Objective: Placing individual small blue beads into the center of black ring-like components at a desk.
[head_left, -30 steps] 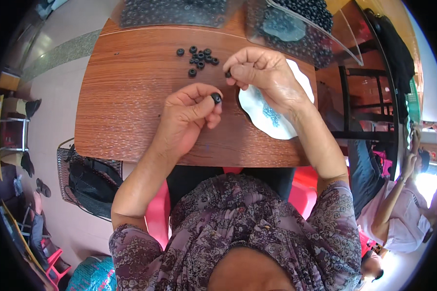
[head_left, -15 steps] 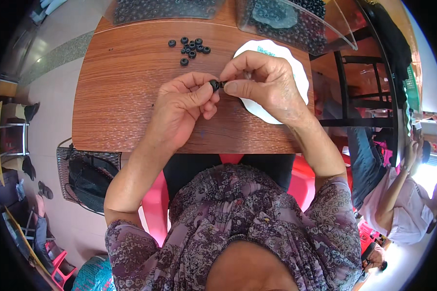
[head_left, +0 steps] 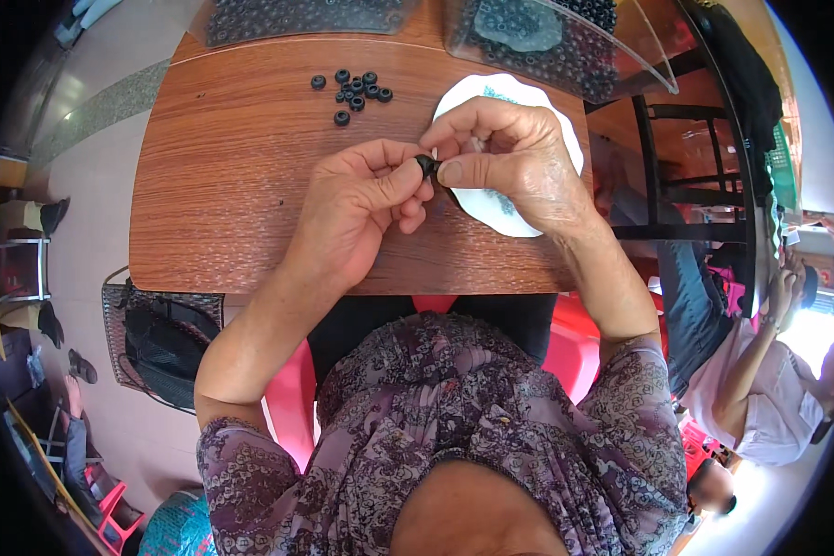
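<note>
Round black bead: the round black bead (head_left: 425,166) sits just left of the white plate (head_left: 519,90), above the worktop (head_left: 222,204); it looks squat, and you cannot read its hole axis past the fingers.
Small dark piece: the small dark piece (head_left: 436,169) lies on the bead's plate side, apparently touching it; its long axis, if it has one, is too covered to tell.
Line between them: bead and piece meet side by side, along a line running left to right toward the plate.
Left hand: your left hand (head_left: 366,190), left of the plate, has thumb and forefinger closed round the bead.
Right hand: your right hand (head_left: 519,167), over the plate, pinches the small piece at its fingertips; both hands are equally near where the pieces meet.
Loose beads: a cluster of black beads (head_left: 357,104) rests left of the plate, beyond your left hand.
Clear bins: one bead-filled bin (head_left: 301,18) stands beyond the plate to its left, the other (head_left: 574,60) just beyond it, to its right.
</note>
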`<action>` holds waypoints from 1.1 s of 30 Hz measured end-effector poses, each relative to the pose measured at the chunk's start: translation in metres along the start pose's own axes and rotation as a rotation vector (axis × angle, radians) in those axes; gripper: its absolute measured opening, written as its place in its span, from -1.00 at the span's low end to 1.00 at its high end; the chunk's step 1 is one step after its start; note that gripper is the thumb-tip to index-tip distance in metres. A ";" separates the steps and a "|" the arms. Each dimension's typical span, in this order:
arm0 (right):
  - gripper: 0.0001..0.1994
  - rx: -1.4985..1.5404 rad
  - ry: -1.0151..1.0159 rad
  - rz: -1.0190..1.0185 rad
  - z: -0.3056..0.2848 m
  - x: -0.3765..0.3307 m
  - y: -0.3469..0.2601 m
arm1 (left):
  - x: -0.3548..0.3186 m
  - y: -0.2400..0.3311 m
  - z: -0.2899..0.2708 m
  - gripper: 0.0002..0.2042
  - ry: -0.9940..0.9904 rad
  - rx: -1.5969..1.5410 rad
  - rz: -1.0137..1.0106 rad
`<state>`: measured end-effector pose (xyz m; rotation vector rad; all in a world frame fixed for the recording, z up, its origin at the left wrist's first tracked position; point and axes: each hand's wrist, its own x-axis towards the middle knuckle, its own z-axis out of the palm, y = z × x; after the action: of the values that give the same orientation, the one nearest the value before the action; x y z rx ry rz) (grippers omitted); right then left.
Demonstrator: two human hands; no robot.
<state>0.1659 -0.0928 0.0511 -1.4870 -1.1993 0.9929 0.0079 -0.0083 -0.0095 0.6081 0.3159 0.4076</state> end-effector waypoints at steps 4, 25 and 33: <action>-0.72 -0.003 -0.055 0.072 -0.003 -0.001 -0.002 | 0.001 -0.006 0.003 -0.84 0.025 0.045 0.023; -0.85 0.257 -0.093 0.213 0.005 -0.004 0.005 | -0.001 -0.017 0.008 -0.84 0.025 0.154 0.082; -0.73 0.281 -0.184 0.148 0.002 0.000 0.005 | -0.008 0.004 0.006 -0.81 -0.002 0.082 0.009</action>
<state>0.1649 -0.0927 0.0455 -1.2954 -1.0363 1.3639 0.0026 -0.0122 -0.0012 0.6903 0.3292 0.4041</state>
